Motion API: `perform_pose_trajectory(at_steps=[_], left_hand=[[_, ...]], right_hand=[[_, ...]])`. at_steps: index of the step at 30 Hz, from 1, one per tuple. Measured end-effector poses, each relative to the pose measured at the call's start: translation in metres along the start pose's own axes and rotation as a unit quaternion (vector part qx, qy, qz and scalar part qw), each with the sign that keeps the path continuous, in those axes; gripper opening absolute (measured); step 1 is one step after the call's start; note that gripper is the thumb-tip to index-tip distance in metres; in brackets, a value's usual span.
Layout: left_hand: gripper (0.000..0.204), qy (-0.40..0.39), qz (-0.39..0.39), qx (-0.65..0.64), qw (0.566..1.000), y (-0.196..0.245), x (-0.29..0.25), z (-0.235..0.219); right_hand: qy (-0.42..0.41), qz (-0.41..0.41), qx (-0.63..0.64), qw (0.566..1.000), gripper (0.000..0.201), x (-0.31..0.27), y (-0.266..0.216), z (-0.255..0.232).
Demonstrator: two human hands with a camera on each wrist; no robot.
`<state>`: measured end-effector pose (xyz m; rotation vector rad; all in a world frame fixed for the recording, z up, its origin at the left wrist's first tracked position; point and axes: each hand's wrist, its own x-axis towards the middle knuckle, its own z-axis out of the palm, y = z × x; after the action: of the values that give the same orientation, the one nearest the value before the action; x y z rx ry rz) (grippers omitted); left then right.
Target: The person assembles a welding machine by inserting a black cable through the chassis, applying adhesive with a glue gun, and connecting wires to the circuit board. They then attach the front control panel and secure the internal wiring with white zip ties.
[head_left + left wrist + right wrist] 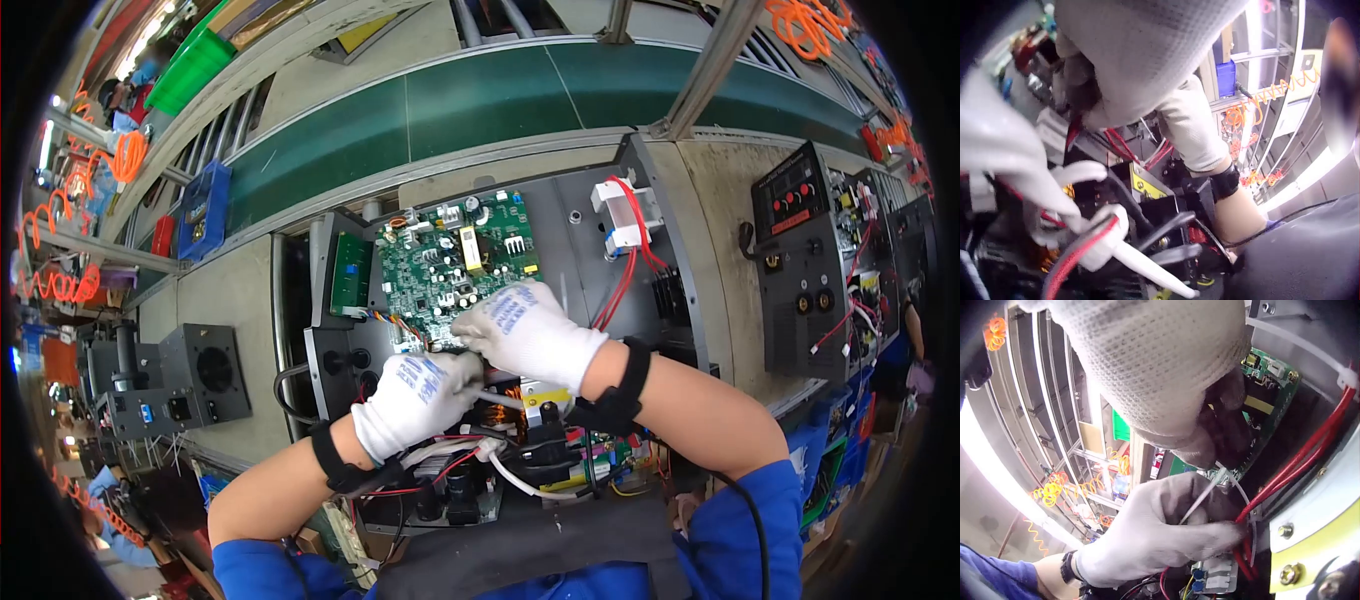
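Both hands wear white gloves and meet at the front edge of a green circuit board (455,260) in an open metal housing. The left hand (415,400) (1154,531) pinches a thin white cable tie (1200,499) between thumb and fingers. Just above it, the right hand (535,330) (1160,369) has curled fingers at the tie's upper end; their grip is partly hidden. A curved part of the tie passes beside red wires (1297,465). In the left wrist view, the left hand (1141,56) hides its own fingertips, with the right hand (1191,125) behind.
Below the hands lie thick white cables (520,487) and black parts. A white component (625,215) with red wires sits at the housing's right. Another open unit (810,270) stands right, a dark fan unit (180,385) left. A green conveyor (480,110) runs behind.
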<state>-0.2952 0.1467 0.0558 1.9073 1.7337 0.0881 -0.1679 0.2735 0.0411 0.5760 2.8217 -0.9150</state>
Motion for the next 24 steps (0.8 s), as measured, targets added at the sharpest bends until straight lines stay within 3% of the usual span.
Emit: perform_pose_trajectory(at_steps=[1, 3, 7, 10, 13, 15, 17, 18, 19, 20, 21, 22, 23, 24], left_hand=[[0.022, -0.002, 0.005, 0.002, 1.000, 0.002, 0.002, -0.002], [0.017, -0.146, 0.150, 0.170, 0.963, 0.005, 0.004, -0.006], [0.020, -0.201, 0.177, 0.238, 0.934, 0.003, 0.020, 0.008], [0.020, -0.164, 0.207, 0.246, 0.933, -0.004, 0.028, 0.021], [0.018, -0.186, 0.173, 0.251, 0.934, 0.008, 0.034, 0.018], [0.017, -0.209, 0.151, 0.263, 0.930, 0.014, 0.028, 0.009], [0.013, -0.185, 0.104, 0.119, 0.970, 0.010, 0.012, -0.005], [0.013, -0.183, 0.100, 0.118, 0.971, 0.004, 0.005, -0.009], [0.011, -0.080, 0.123, 0.017, 0.989, -0.003, -0.004, -0.011], [0.010, 0.026, 0.143, -0.086, 0.986, -0.009, -0.012, -0.012], [0.012, 0.108, 0.180, -0.094, 0.973, -0.023, -0.010, 0.000], [0.012, 0.116, 0.177, -0.097, 0.972, -0.021, -0.012, 0.000], [0.012, 0.086, 0.000, -0.272, 0.958, -0.016, -0.011, 0.000], [0.013, 0.048, -0.172, -0.435, 0.883, -0.013, -0.008, 0.000]], right_hand=[[-0.026, -0.003, -0.020, 0.999, 0.025, 0.002, -0.002, -0.001], [-0.027, -0.002, -0.022, 0.999, 0.025, 0.004, -0.002, -0.002], [-0.037, -0.008, -0.047, 0.998, 0.025, 0.005, -0.008, -0.005], [-0.037, -0.013, -0.054, 0.998, 0.025, 0.006, -0.007, -0.005], [-0.052, 0.004, -0.053, 0.997, 0.026, 0.008, -0.007, -0.004], [-0.010, -0.016, -0.031, 0.999, 0.024, 0.005, -0.002, 0.003], [-0.019, 0.000, -0.007, 1.000, 0.022, -0.002, -0.007, 0.000], [-0.026, 0.017, 0.013, 0.999, 0.021, -0.006, -0.011, -0.003], [-0.049, 0.012, 0.023, 0.998, 0.019, -0.011, -0.013, -0.003], [-0.002, -0.004, 0.019, 1.000, 0.019, -0.019, -0.014, 0.005], [-0.034, 0.012, 0.052, 0.998, 0.020, -0.020, -0.012, 0.004], [-0.067, 0.029, 0.082, 0.994, 0.020, -0.021, -0.012, -0.001], [-0.052, -0.029, 0.086, 0.995, 0.022, -0.021, 0.003, 0.009], [-0.038, -0.086, 0.090, 0.992, 0.024, -0.019, 0.016, 0.019]])
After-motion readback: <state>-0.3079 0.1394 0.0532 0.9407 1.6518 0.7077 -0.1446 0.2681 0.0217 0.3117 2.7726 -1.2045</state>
